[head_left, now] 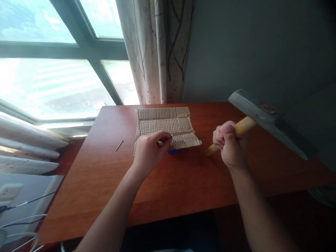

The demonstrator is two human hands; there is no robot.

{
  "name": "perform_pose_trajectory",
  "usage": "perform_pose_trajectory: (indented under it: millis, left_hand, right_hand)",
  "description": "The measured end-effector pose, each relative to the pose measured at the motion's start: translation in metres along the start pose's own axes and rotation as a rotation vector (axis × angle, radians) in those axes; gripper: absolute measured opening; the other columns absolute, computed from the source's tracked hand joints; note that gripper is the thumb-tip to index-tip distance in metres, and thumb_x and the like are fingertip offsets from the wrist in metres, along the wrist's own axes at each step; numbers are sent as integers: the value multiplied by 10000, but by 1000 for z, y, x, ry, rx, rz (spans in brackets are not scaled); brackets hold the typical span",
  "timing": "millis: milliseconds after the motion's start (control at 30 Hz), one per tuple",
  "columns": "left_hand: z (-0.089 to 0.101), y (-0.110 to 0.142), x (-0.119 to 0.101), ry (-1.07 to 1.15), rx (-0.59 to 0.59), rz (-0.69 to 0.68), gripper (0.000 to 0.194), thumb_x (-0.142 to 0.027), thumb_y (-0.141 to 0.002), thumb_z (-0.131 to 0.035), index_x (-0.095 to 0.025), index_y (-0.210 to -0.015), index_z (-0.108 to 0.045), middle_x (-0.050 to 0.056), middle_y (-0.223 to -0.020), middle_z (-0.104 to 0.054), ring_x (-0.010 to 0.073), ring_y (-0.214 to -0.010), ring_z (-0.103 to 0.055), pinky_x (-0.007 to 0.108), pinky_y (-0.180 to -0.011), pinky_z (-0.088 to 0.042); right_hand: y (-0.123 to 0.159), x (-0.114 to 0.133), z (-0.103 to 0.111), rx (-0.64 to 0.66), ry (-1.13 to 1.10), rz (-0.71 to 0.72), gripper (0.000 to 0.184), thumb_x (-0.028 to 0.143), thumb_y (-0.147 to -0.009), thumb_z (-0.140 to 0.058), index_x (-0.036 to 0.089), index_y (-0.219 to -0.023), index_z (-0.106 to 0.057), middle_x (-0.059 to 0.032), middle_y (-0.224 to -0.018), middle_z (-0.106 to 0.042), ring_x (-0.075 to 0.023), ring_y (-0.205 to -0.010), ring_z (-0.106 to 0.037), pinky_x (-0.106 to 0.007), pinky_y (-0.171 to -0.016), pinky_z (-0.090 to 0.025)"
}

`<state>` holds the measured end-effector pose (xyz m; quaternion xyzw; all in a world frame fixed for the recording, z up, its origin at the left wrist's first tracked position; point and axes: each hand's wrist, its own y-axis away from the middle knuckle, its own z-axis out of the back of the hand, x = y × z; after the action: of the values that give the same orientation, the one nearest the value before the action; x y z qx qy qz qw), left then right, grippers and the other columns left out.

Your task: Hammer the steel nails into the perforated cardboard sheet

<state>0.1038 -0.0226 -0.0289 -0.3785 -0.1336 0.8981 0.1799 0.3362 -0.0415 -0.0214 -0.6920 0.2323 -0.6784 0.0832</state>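
My right hand (230, 145) grips a hammer (241, 126) by its wooden handle, raised above the table's right side. Its large grey metal head points up and to the right. My left hand (152, 147) is closed in a pinch over the near part of a cardboard sheet (165, 125) full of rows of small holes. A tiny shiny tip shows at the fingertips; most of what they hold is hidden. Several small dark and pale bits lie on the cardboard just right of the pinch. Under its near edge shows something blue (174, 151).
A thin metal pin (119, 145), like a nail, lies left of the cardboard on the reddish-brown wooden table (157, 196). Behind are a window (52, 80), a patterned curtain (157, 52) and a dark wall. At lower left are a wall socket (11, 192) and cables.
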Motion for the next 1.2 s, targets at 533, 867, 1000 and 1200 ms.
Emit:
perform_pose_trajectory:
  millis: [533,867,1000,1200]
  left_hand:
    - [-1,0,-2,-16,0,17,96,-209,-824,-654,-219,-850,-745,-17,-704,-725,105,-559,-601,206,-552,-438]
    - [-3,-1,0,-78,-2,11,100,-225,-815,-672,-239,-863,-759,-14,-707,-739,123,-567,-622,229,-572,-422]
    - [-3,-2,0,-74,25,16,97,-209,-808,-669,-238,-848,-753,-18,-704,-734,125,-570,-620,231,-566,-412]
    - [-2,-2,0,-129,33,-2,84,-215,-806,-663,-232,-821,-744,-8,-692,-727,135,-562,-614,236,-535,-374]
  right_hand:
    - [-25,74,-7,601,894,-36,398,479,-933,-587,214,-645,-516,35,-514,-479,-108,-459,-397,-296,-468,-199]
    - [-24,70,-17,659,847,-104,413,476,-936,-579,211,-626,-515,19,-548,-549,-112,-483,-449,-277,-466,-242]
    - [-22,71,-17,652,861,-113,405,444,-958,-549,210,-633,-491,27,-531,-537,-104,-462,-436,-271,-459,-245]
    - [-17,62,-18,700,833,-133,364,385,-955,-558,209,-639,-516,9,-588,-600,-121,-509,-495,-270,-491,-278]
